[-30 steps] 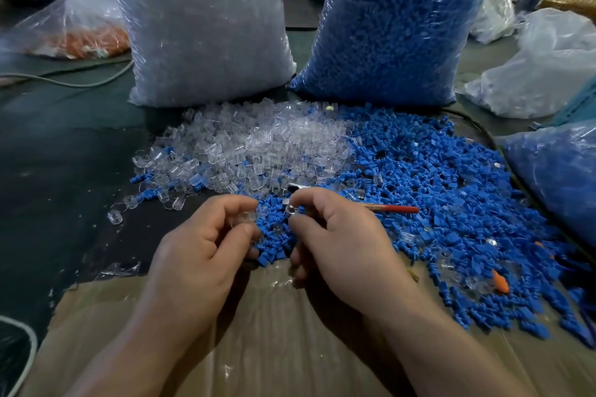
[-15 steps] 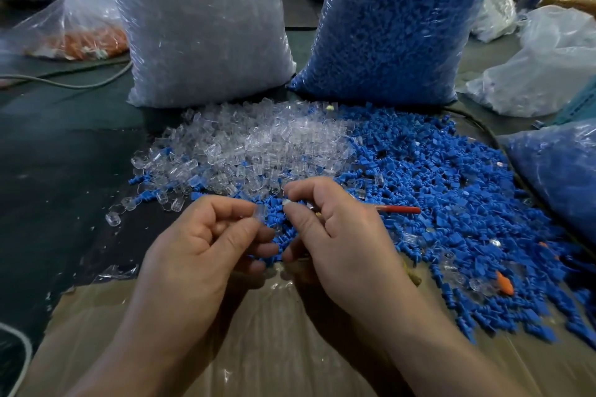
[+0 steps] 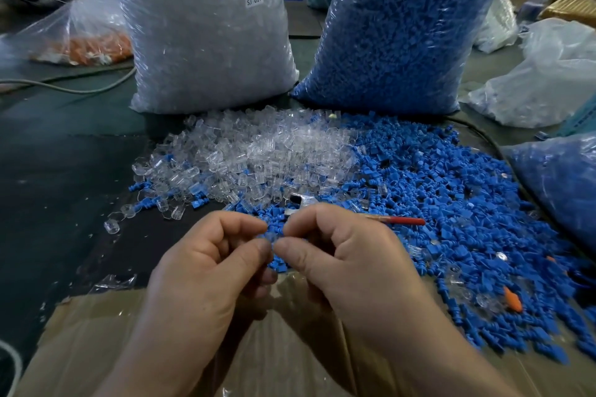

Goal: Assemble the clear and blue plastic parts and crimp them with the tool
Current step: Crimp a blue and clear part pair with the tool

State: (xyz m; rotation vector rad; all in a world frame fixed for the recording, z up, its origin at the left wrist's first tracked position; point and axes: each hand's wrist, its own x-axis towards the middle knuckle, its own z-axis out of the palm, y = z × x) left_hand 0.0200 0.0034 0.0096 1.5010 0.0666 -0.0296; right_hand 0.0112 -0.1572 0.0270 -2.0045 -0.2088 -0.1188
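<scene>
My left hand (image 3: 206, 264) and my right hand (image 3: 348, 261) meet fingertip to fingertip above the table's near middle. Between the thumbs and forefingers they pinch a small plastic part (image 3: 272, 237), mostly hidden; I cannot tell its colour against the blue pieces behind. The crimping tool (image 3: 301, 201), metal-headed with a red handle (image 3: 406, 221), lies just beyond my right hand's fingers on the blue parts. A heap of clear parts (image 3: 251, 151) lies behind my hands, and a spread of blue parts (image 3: 451, 203) covers the right side.
Two big bags stand at the back: clear parts (image 3: 200, 26) and blue parts (image 3: 400, 32). Another blue bag (image 3: 561, 177) lies at right. A bag of orange pieces (image 3: 90, 42) lies far left. Flattened cardboard (image 3: 96, 342) covers the near table edge. A cable (image 3: 74, 87) runs at left.
My hands have come together; the fingertips now touch around the small part. The tool's metal head, earlier by my right fingers, now lies uncovered on the blue parts.
</scene>
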